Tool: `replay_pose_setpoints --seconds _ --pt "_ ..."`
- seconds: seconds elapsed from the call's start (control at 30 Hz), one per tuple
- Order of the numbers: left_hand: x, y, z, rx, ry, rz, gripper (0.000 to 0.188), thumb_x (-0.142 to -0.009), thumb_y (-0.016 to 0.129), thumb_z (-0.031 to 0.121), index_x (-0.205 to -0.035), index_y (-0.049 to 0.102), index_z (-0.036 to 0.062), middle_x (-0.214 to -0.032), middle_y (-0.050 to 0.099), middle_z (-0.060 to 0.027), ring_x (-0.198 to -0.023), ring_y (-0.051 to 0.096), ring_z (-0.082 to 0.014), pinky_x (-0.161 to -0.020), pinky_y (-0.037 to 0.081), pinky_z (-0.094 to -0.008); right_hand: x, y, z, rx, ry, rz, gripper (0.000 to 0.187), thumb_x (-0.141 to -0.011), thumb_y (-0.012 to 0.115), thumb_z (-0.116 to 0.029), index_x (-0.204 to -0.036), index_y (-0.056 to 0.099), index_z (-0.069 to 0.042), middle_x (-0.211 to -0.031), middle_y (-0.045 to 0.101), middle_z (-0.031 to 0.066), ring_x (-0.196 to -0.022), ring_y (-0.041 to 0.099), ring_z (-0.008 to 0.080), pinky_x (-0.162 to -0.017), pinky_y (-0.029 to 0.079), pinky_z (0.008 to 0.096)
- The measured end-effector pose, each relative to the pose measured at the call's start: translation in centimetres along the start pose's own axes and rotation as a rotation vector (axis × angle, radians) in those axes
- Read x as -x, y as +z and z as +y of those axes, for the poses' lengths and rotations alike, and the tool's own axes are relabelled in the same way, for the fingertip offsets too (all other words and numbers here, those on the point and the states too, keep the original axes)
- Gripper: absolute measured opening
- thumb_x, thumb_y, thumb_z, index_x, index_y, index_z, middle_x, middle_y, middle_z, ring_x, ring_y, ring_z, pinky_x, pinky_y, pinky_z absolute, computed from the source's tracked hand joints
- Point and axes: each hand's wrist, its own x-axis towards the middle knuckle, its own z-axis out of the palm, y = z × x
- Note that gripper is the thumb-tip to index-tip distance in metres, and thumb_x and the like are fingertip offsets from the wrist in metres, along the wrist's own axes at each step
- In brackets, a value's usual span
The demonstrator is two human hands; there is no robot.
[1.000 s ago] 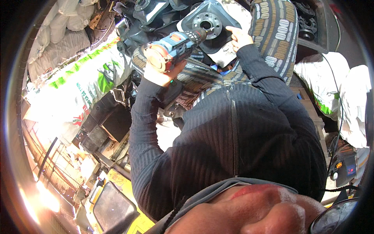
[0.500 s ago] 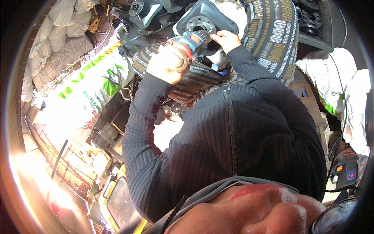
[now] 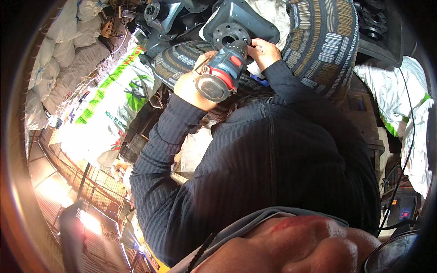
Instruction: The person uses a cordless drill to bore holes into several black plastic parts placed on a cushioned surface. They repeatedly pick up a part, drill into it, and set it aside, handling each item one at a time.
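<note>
My left hand (image 3: 192, 88) is wrapped around a blue-grey and red cordless drill (image 3: 224, 68). Its chuck end points away from me, at the round flange of a dark grey moulded part (image 3: 261, 29). A ring of small holes surrounds the flange's central opening. Beside the chuck, at the flange's near right edge, my right hand (image 3: 265, 54) has thumb and forefinger pinched together. Whatever sits between those fingertips is too small to make out. The drill's tip is hidden by its body. Patterned cloth (image 3: 318, 45) covers my legs on both sides of the part.
More dark grey moulded parts (image 3: 166, 16) are piled at the far left. A dark tray (image 3: 384, 48) with black flanged pieces stands at the far right. White sacks lie left (image 3: 107, 107) and right (image 3: 387, 91), a black cable (image 3: 412, 123) hanging over the right one.
The drill has swung to a steeper angle, its rear end now turned more toward me and slightly right. My left hand moved with it. My right hand stays pinched near the flange.
</note>
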Motion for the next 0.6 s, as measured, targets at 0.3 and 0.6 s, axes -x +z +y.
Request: replay_pose_setpoints --seconds 0.3,0.6 --pt "0.7 1.0 -0.3 -0.084 -0.037 0.055 0.033 -0.067 0.070 0.026 -0.092 0.062 0.0057 -0.086 0.064 -0.0123 -0.078 0.063 -0.0269 -0.070 0.051 -0.0332 -1.1 0.0 1.3 0.188 -0.027 -0.026 0.028 -0.076 0.067 -0.031 -0.086 0.063 -0.005 -0.058 0.056 0.0027 -0.050 0.048 0.0104 -0.051 0.039 0.0283" --pt "6.8 1.5 1.6 0.253 -0.051 0.292 0.036 -0.071 0.071 0.022 -0.101 0.059 0.0056 -0.095 0.063 -0.0081 -0.084 0.062 -0.0242 -0.075 0.049 -0.0336 0.3 -3.5 0.8 -0.717 0.162 -0.195 0.038 -0.087 0.051 -0.012 -0.124 0.045 -0.004 -0.104 0.058 0.0127 -0.088 0.060 0.0205 -0.064 0.050 0.0299"
